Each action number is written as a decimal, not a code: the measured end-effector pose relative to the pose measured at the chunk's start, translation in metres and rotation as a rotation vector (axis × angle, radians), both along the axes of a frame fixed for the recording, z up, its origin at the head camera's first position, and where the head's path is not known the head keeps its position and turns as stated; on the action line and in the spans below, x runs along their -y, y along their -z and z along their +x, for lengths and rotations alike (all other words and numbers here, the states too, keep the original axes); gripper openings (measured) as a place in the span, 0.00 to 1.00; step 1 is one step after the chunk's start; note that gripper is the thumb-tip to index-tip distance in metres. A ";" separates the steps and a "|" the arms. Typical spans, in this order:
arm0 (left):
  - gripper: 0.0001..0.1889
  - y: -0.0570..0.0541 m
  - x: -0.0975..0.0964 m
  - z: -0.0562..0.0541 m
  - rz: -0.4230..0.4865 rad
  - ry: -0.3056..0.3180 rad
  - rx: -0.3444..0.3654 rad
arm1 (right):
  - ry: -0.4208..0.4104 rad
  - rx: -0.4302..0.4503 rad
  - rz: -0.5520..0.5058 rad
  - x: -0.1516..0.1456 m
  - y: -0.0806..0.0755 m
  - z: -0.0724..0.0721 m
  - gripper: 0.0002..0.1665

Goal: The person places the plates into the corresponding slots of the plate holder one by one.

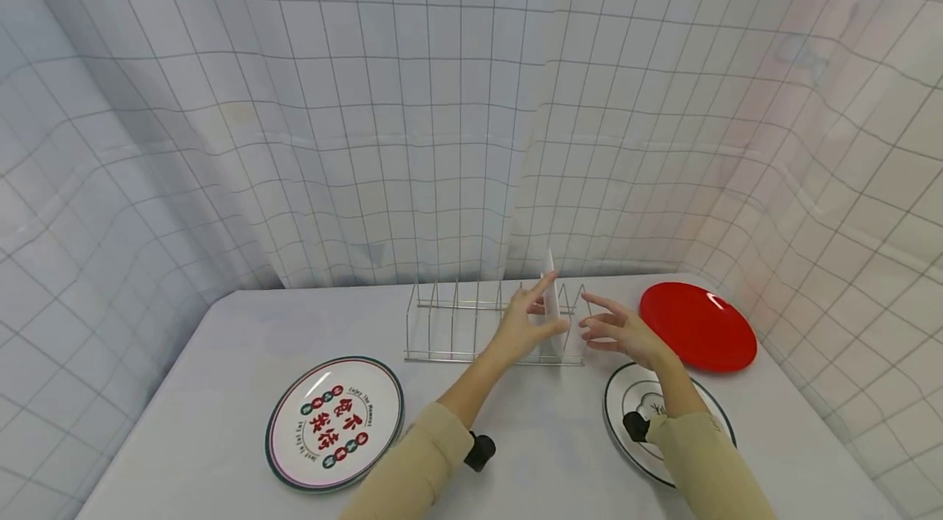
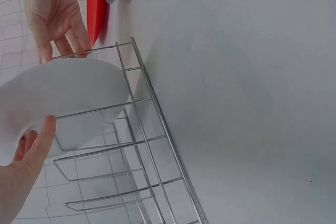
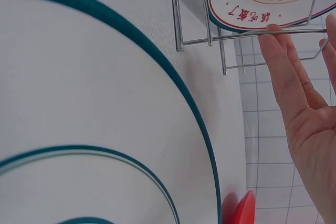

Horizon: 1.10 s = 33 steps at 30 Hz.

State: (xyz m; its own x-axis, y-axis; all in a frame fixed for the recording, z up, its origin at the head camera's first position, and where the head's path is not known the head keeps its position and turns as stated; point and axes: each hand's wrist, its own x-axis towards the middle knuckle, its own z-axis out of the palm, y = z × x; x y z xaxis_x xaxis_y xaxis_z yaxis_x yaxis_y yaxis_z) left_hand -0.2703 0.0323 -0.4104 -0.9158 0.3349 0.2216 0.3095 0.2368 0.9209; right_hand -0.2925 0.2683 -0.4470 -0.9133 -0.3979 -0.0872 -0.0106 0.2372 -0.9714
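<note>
A white plate (image 1: 552, 311) stands on edge in the right end of a wire dish rack (image 1: 457, 356). Its plain underside faces my left hand (image 1: 525, 325); the printed side, with an orange fan and a teal rim, shows in the right wrist view. My left fingers and thumb are extended against the plate's underside and edge, without curling round it. My right hand (image 1: 622, 332) is just beyond the rack's right end, fingers spread and slightly bent, holding nothing. In the right wrist view, its fingertips overlap the rack's end wire (image 3: 283, 32).
A white plate with red characters (image 1: 335, 426) lies at the left front. Beneath my right forearm lies a white plate with dark rings (image 1: 616, 401). A red plate (image 1: 696, 326) is at the back right. Gridded white curtains (image 1: 471, 110) surround the table's back and sides.
</note>
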 end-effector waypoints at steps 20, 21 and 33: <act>0.39 0.006 0.154 0.051 0.147 -0.121 0.022 | -0.033 -0.011 -0.030 -0.004 0.001 0.003 0.36; 0.39 0.011 0.163 0.052 0.129 -0.131 0.010 | -0.032 -0.011 -0.028 -0.004 0.001 0.003 0.36; 0.38 0.025 0.264 0.101 0.016 -0.204 -0.041 | -0.050 -0.037 -0.021 -0.002 -0.002 0.002 0.36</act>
State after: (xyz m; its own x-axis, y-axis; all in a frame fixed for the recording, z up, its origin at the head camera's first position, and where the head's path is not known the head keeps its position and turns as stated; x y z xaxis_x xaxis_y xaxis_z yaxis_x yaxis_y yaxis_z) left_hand -0.1695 -0.2317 -0.4352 -0.9546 0.1393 0.2635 0.2934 0.2842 0.9128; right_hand -0.2904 0.2703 -0.4447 -0.8947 -0.4445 -0.0445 -0.0583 0.2149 -0.9749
